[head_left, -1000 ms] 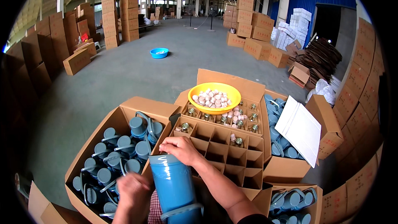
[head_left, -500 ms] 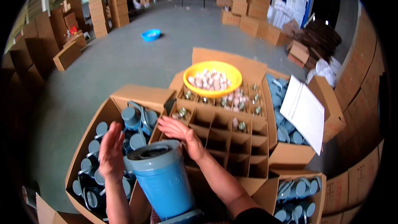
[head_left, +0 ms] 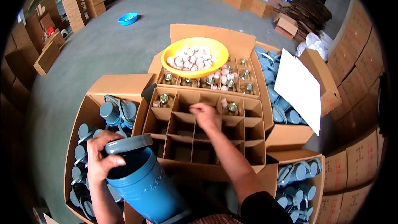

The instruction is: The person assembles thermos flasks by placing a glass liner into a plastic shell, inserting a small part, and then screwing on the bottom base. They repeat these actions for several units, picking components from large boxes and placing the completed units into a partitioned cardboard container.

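Observation:
A tall blue plastic jar point(head_left: 143, 184) stands close in front of me. My left hand point(head_left: 98, 157) grips a grey lid point(head_left: 128, 144) on the jar's rim, tilted. My right hand point(head_left: 204, 115) reaches forward into the divided cardboard box point(head_left: 207, 135), fingers curled over a cell in the second row; whether it holds anything I cannot tell. A few cells hold small metal-topped pieces point(head_left: 164, 98). Behind it, an orange bowl point(head_left: 195, 56) of pale round caps rests on a second divided box.
An open carton point(head_left: 89, 112) of grey lids sits at my left. Cartons of blue lids point(head_left: 286, 114) stand at right and lower right, with a white sheet point(head_left: 299, 87). Stacked cardboard boxes line the concrete floor; a blue basin point(head_left: 127, 18) lies far off.
My right hand has left the jar and reached forward into the divided box. My left hand has brought a grey lid onto the jar's rim. The view has tilted down.

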{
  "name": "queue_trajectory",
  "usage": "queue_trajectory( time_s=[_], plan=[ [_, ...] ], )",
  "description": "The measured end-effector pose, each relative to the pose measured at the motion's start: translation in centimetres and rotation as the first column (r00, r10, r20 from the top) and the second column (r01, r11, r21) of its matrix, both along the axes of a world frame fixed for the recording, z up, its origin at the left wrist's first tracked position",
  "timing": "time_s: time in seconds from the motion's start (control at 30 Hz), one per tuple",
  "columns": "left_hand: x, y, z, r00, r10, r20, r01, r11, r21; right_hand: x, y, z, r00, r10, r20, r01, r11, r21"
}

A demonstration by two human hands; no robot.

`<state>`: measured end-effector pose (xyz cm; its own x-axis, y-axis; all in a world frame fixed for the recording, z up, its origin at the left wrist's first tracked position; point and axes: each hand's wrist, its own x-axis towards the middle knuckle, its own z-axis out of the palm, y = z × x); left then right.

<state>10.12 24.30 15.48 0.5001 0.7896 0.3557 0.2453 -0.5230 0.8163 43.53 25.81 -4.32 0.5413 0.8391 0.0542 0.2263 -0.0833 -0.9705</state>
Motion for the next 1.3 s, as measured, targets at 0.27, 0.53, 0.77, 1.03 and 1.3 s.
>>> queue_trajectory(
  time_s=[0.27,0.53,0.77,1.03,1.3],
  plan=[
    [1.3,2.0,-0.2,0.996,0.028,-0.082,-0.029,1.000,-0.004,17.3,0.0,-5.5,0.723,-0.048,0.689,0.557,0.631,-0.540],
    [1.1,3.2,-1.0,0.993,0.063,-0.104,-0.065,0.998,-0.016,19.6,1.5,-8.8,0.779,0.083,0.622,0.411,0.682,-0.606],
    [1.7,3.7,-1.7,0.997,0.047,-0.069,-0.049,0.998,-0.027,17.5,1.3,-7.7,0.750,0.122,0.650,0.368,0.739,-0.564],
    [1.8,3.2,-1.6,0.998,0.049,-0.048,-0.051,0.997,-0.052,17.3,1.0,-8.5,0.776,-0.272,0.569,0.459,0.862,-0.215],
    [2.2,3.4,-1.6,0.994,0.057,-0.088,-0.065,0.994,-0.086,17.1,-4.1,-4.3,0.493,0.244,0.835,0.456,0.745,-0.487]
  ],
)
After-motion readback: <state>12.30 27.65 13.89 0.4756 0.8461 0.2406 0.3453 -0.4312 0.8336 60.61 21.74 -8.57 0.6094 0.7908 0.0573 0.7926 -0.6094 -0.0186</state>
